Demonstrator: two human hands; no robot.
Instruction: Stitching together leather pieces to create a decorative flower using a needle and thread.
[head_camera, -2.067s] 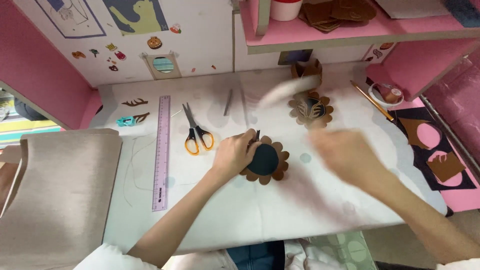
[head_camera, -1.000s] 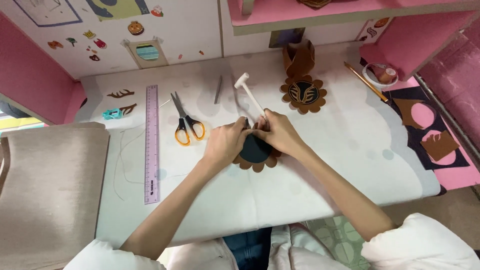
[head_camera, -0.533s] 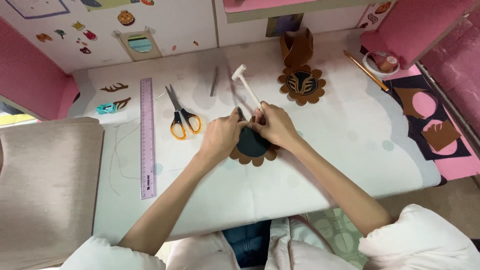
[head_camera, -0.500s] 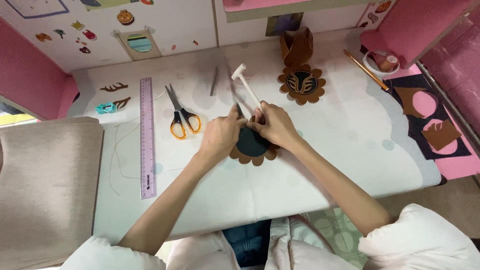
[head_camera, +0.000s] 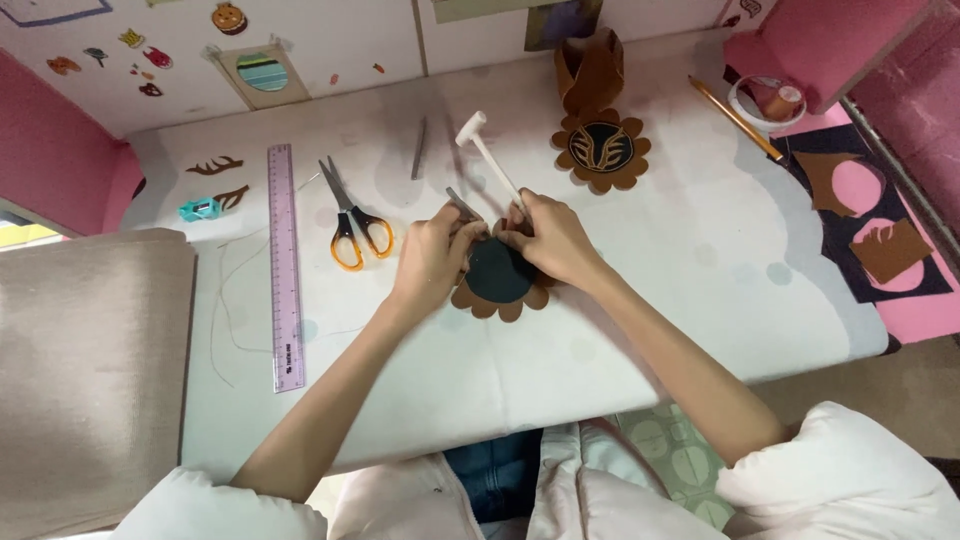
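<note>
Flower-shaped disc (head_camera: 498, 285) is mid-punch, I reckon: left hand (head_camera: 432, 258) grips a metal punch (head_camera: 462, 205), right hand (head_camera: 548, 238) clutches the white mallet (head_camera: 490, 162); next, a square tap.

Right hand (head_camera: 552, 240): now joins left hand (head_camera: 432, 262) on the flower piece (head_camera: 500, 278).
White mallet (head_camera: 490, 160): now held, head toward 11 o'clock.

A white-covered table (head_camera: 700, 300) stands against pink walls (head_camera: 50, 150), with a beige upholstered seat (head_camera: 80, 370) alongside.
</note>
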